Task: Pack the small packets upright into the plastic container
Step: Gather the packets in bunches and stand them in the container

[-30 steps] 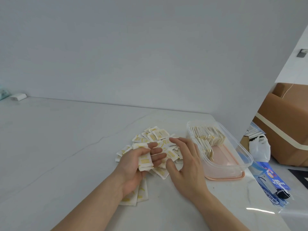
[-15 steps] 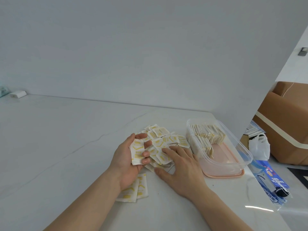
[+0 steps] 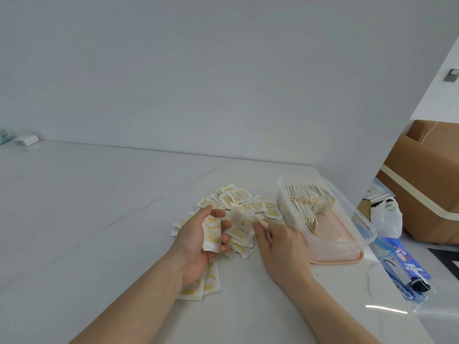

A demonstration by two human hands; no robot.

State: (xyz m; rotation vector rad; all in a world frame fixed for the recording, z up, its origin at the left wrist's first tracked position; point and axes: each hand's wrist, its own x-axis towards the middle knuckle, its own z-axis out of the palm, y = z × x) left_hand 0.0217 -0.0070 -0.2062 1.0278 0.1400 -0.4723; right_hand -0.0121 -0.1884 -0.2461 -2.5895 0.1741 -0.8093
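Observation:
A loose pile of small white packets with yellow print (image 3: 244, 207) lies on the white table. My left hand (image 3: 198, 234) holds a small stack of packets (image 3: 212, 233), fingers curled round it. My right hand (image 3: 278, 242) pinches one blurred packet (image 3: 242, 220) lifted just above the pile, close to the left hand. To the right stands the clear plastic container (image 3: 347, 214) on a pink lid, with rows of upright packets (image 3: 308, 197) filling its far end; its near end shows bare pink bottom.
Two packets (image 3: 208, 281) lie flat under my left wrist. A blue-printed plastic bag (image 3: 407, 271) lies at the table's right edge. Off the table to the right are a cardboard box (image 3: 429, 184) and a white plastic bag (image 3: 386, 217). A small white object (image 3: 26, 140) sits far left.
My right hand, which lay flat on the pile, has picked up one packet and lifted it toward the left hand. The left hand keeps its stack, shifted slightly.

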